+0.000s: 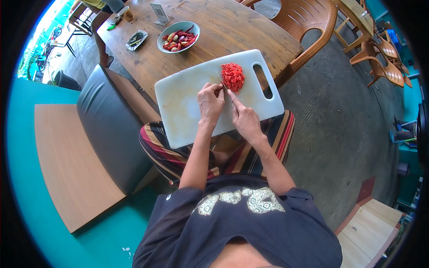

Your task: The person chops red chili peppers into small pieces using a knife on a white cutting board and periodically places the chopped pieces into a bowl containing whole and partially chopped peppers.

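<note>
Two bare hands are working over one white cutting board, which is lying beneath them, across the striped trousers, with its far side overlapping the wooden table. Writing: one small placard, standing well ahead and to the left of the hands, is bearing a dark marking on a pale face; the dark shirt, nearer the body than the hands, is showing large, pale, patterned shapes. The right hand is gripping one knife, its index finger extending toward the blade, which is pointing away from the body. The left hand is bunching its fingertips narrowly just beside the blade; whether it is pinching a piece cannot be told. One heap of chopped red chillies is lying on the board just ahead of the fingertips, right of the blade, its pieces too crowded to count. Ahead and left of the hands, one pale bowl is holding whole red chillies and several paler, rounded pieces, overlapping too much for a sure count. Farther left, one small dish is holding dark green matter, and one cup is standing beyond it. One grey-backed chair is standing left of the hands; one orange-brown chair is standing ahead and right.
</note>
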A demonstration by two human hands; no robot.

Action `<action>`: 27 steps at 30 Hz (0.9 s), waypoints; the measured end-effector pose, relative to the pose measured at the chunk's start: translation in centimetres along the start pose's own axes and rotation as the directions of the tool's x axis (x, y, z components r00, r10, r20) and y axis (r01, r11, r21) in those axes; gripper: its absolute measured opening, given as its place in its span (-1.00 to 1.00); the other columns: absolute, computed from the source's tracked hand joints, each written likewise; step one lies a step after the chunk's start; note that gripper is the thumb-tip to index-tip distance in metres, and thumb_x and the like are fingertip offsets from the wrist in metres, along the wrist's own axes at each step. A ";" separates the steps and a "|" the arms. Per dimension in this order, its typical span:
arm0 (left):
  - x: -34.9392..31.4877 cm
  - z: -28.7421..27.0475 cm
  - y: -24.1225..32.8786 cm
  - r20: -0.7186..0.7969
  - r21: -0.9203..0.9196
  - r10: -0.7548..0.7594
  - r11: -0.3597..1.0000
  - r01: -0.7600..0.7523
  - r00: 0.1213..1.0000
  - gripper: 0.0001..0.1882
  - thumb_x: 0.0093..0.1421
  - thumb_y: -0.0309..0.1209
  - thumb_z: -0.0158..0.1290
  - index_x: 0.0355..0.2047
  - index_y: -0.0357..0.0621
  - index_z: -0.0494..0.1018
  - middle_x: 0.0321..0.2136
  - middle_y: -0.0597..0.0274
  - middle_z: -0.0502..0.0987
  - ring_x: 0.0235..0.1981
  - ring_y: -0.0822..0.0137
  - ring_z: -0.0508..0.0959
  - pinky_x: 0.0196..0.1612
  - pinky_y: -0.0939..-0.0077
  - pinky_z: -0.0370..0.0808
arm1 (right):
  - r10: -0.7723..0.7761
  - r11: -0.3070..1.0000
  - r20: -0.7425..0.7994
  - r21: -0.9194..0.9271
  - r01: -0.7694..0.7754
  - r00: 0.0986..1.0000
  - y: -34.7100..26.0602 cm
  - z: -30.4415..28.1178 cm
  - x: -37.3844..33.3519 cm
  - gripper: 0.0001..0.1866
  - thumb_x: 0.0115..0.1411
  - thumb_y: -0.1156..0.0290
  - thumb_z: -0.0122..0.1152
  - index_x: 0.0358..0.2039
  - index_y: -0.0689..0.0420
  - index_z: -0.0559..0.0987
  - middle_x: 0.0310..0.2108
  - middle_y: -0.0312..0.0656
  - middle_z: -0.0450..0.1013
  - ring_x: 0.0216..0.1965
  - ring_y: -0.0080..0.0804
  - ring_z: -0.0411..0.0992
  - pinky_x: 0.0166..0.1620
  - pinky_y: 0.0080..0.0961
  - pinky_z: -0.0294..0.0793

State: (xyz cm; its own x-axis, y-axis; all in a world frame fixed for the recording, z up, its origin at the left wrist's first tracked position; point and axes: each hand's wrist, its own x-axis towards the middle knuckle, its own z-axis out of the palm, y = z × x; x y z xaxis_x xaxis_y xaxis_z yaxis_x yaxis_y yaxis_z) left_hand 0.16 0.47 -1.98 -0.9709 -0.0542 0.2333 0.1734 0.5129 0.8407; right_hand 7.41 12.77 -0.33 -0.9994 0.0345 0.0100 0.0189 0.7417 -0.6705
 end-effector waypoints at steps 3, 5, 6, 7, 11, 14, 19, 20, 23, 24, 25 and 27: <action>0.1 0.0 -0.2 0.005 -0.003 0.001 1.000 -0.001 1.000 -0.88 0.11 -0.52 0.18 -0.36 -0.32 0.64 -0.45 0.02 0.58 -0.47 0.16 0.61 -0.30 0.38 0.52 | -0.013 0.999 -0.014 -0.035 0.013 1.000 -0.1 0.2 0.0 -0.41 0.30 0.37 0.04 0.35 -0.21 0.27 -0.57 0.18 0.50 -0.49 0.16 0.54 -0.31 0.06 0.55; 0.0 -0.1 -0.2 0.007 -0.006 0.019 1.000 -0.019 1.000 -0.87 0.11 -0.52 0.18 -0.35 -0.33 0.63 -0.44 0.02 0.58 -0.47 0.16 0.61 -0.29 0.38 0.53 | -0.014 1.000 -0.014 -0.020 0.014 1.000 -0.2 0.1 0.0 -0.41 0.31 0.36 0.04 0.35 -0.22 0.27 -0.58 0.18 0.50 -0.49 0.15 0.54 -0.32 0.05 0.55; 0.0 -0.1 -0.2 0.007 -0.006 0.019 1.000 -0.019 1.000 -0.87 0.11 -0.52 0.18 -0.35 -0.33 0.63 -0.44 0.02 0.58 -0.47 0.16 0.61 -0.29 0.38 0.53 | -0.014 1.000 -0.014 -0.021 0.013 1.000 -0.2 0.1 -0.1 -0.41 0.31 0.36 0.04 0.35 -0.22 0.27 -0.58 0.18 0.50 -0.49 0.15 0.54 -0.32 0.05 0.55; 0.0 -0.1 -0.2 0.006 -0.009 0.016 1.000 -0.016 1.000 -0.87 0.11 -0.52 0.18 -0.34 -0.33 0.63 -0.44 0.02 0.58 -0.47 0.16 0.61 -0.30 0.38 0.53 | -0.016 0.999 -0.014 -0.027 0.016 1.000 -0.2 0.1 -0.1 -0.41 0.31 0.36 0.03 0.35 -0.22 0.27 -0.58 0.18 0.50 -0.50 0.15 0.54 -0.32 0.05 0.55; 0.1 -0.2 0.1 0.035 0.028 0.009 1.000 -0.010 0.999 -0.84 0.12 -0.53 0.20 -0.29 -0.34 0.64 -0.38 0.04 0.62 -0.42 0.23 0.67 -0.28 0.47 0.58 | -0.028 1.000 -0.036 0.000 0.028 0.999 0.2 0.2 0.0 -0.42 0.32 0.35 0.02 0.35 -0.22 0.28 -0.58 0.18 0.49 -0.50 0.16 0.53 -0.33 0.05 0.54; 0.1 -0.3 -0.3 0.035 0.030 -0.009 1.000 0.008 0.999 -0.84 0.12 -0.54 0.19 -0.28 -0.34 0.63 -0.37 0.04 0.62 -0.42 0.23 0.67 -0.27 0.47 0.58 | 0.025 1.000 0.024 0.008 -0.026 0.999 -0.7 -0.4 0.0 -0.44 0.33 0.40 -0.02 0.34 -0.18 0.29 -0.47 0.18 0.51 -0.39 0.19 0.52 -0.25 0.01 0.51; 0.1 -0.4 0.1 0.041 0.024 -0.020 1.000 0.019 0.999 -0.84 0.12 -0.53 0.19 -0.28 -0.33 0.63 -0.36 0.04 0.62 -0.41 0.24 0.67 -0.27 0.47 0.58 | 0.046 0.999 0.041 -0.004 -0.046 0.998 -0.9 -0.6 0.0 -0.46 0.34 0.37 -0.02 0.34 -0.18 0.30 -0.48 0.18 0.51 -0.40 0.19 0.51 -0.25 0.00 0.51; 0.2 -0.4 0.0 0.043 0.031 -0.021 0.999 0.019 0.999 -0.84 0.12 -0.53 0.19 -0.28 -0.33 0.63 -0.36 0.04 0.62 -0.41 0.24 0.67 -0.27 0.47 0.58 | 0.046 0.999 0.039 -0.008 -0.045 0.998 -0.9 -0.6 0.0 -0.47 0.35 0.37 -0.02 0.33 -0.19 0.31 -0.49 0.18 0.50 -0.40 0.19 0.51 -0.25 0.01 0.51; 0.2 -0.3 0.1 0.056 0.031 -0.033 0.999 0.032 0.998 -0.83 0.12 -0.53 0.19 -0.28 -0.33 0.63 -0.36 0.04 0.62 -0.42 0.25 0.67 -0.27 0.47 0.58 | -0.013 1.000 -0.015 0.003 0.013 1.000 -0.3 -0.2 0.0 -0.44 0.33 0.34 0.02 0.35 -0.22 0.29 -0.56 0.16 0.51 -0.50 0.14 0.54 -0.34 0.04 0.55; 0.2 -0.4 0.2 0.057 0.032 -0.034 0.999 0.032 0.998 -0.83 0.12 -0.53 0.19 -0.28 -0.33 0.63 -0.36 0.04 0.62 -0.42 0.25 0.67 -0.27 0.47 0.58 | -0.013 1.000 -0.014 0.004 0.013 1.000 -0.3 -0.2 0.0 -0.44 0.33 0.34 0.02 0.35 -0.22 0.29 -0.56 0.16 0.51 -0.50 0.14 0.54 -0.34 0.04 0.55; 0.2 -0.4 0.2 0.053 0.026 -0.035 0.999 0.034 0.998 -0.84 0.12 -0.53 0.19 -0.28 -0.33 0.63 -0.37 0.04 0.62 -0.42 0.25 0.67 -0.28 0.48 0.58 | -0.018 1.000 -0.021 0.004 0.018 1.000 -0.3 -0.1 0.0 -0.44 0.33 0.33 0.02 0.35 -0.22 0.29 -0.56 0.16 0.51 -0.50 0.14 0.54 -0.34 0.03 0.54; 0.2 -0.4 0.3 0.051 0.019 -0.037 0.999 0.036 0.998 -0.84 0.12 -0.53 0.19 -0.28 -0.33 0.63 -0.37 0.04 0.62 -0.42 0.25 0.67 -0.28 0.48 0.58 | -0.022 1.000 -0.028 0.005 0.022 0.999 -0.2 -0.1 0.0 -0.44 0.33 0.33 0.02 0.35 -0.22 0.29 -0.56 0.16 0.51 -0.50 0.14 0.54 -0.34 0.03 0.54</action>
State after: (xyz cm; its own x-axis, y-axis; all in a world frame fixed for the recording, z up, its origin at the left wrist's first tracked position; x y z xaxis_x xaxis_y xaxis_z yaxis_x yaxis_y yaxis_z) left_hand 0.09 0.26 -1.50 -0.9838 -0.0292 0.1767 0.1350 0.5272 0.8389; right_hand 7.36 12.68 -0.13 -0.9983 0.0366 0.0456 -0.0037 0.7389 -0.6738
